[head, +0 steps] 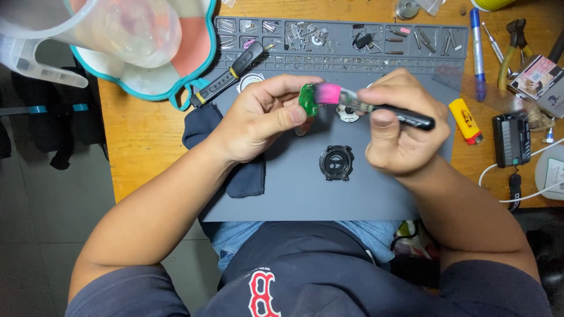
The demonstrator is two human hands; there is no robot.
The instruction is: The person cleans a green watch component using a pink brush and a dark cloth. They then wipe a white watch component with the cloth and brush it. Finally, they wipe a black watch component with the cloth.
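Observation:
My left hand (261, 120) pinches a small green round part (307, 98) between thumb and fingers, above a grey work mat (294, 194). In my right hand (390, 129) is a black-handled brush (411, 119) with pink bristles (329, 93), and the bristles touch the green part. A black round watch case (336, 162) lies on the mat just below both hands. A small white round part (348, 114) sits on the mat under the brush.
A black watch strap (226, 79) and a dark blue cloth (247, 176) lie left of the hands. The mat's back compartments (341, 38) hold several small metal parts. A blue pen (477, 50), pliers (512, 50), a yellow lighter (466, 120) and a black device (511, 140) lie at right. A clear plastic jug (106, 35) stands at back left.

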